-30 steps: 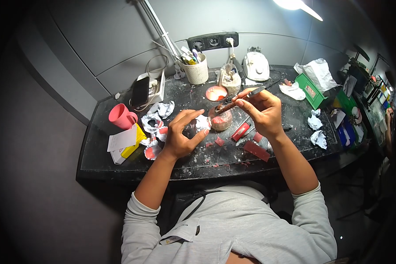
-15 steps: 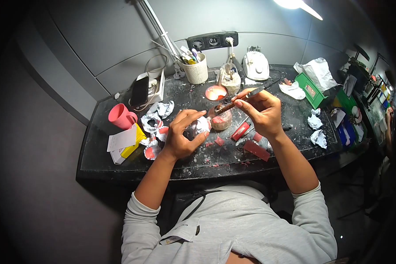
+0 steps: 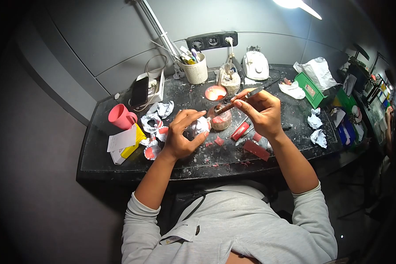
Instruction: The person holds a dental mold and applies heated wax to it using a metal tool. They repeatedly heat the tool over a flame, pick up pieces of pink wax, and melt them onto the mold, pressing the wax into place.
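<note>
My left hand [image 3: 178, 137] is closed round a small white plaster piece [image 3: 201, 126], which looks like a dental model. Pinched in the fingers of my right hand [image 3: 267, 115] is a wax knife [image 3: 228, 107] with a brown, dark-ended handle. Its lower end points down-left, right over a round jar-like vessel [image 3: 221, 121] with red patches. Behind that sits a dish of pink wax [image 3: 215, 93]. A red-handled tool [image 3: 240, 131] and flat red wax sheets [image 3: 256, 150] lie below my right hand, with wax scraps [image 3: 218, 141] nearby.
On the left are a pink mug [image 3: 122, 116], a yellow box [image 3: 135, 140], plaster pieces [image 3: 151, 122] and a phone [image 3: 140, 91]. A pen cup [image 3: 195, 72], a white device [image 3: 255, 66] and a power strip [image 3: 213, 40] are at the back. Right: a green box [image 3: 310, 90] and crumpled paper [image 3: 318, 138].
</note>
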A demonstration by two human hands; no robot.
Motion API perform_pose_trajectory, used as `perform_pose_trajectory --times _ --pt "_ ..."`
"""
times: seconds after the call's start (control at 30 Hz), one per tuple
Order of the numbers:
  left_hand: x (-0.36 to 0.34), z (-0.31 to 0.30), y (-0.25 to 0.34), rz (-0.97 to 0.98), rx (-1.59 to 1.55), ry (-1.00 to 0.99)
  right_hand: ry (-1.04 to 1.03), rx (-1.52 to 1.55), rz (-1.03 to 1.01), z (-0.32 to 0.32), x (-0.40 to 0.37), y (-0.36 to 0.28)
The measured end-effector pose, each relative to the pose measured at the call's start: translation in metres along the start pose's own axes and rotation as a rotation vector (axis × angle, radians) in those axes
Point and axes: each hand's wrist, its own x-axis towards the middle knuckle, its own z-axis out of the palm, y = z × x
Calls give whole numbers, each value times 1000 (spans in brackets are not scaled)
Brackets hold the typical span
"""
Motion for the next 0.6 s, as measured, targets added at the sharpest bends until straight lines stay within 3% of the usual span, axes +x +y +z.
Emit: perform_pose_trajectory --times 0.3,0.47,0.6 --pt "0 0 -3 -12 3 22 -4 40 -43 -5 2 -2" --pt "0 -1 -3 -71 -49 30 181 -95 -77 -14 10 -4" --pt "0 1 -3 -81 -65 21 123 95 -7 -11 9 -5"
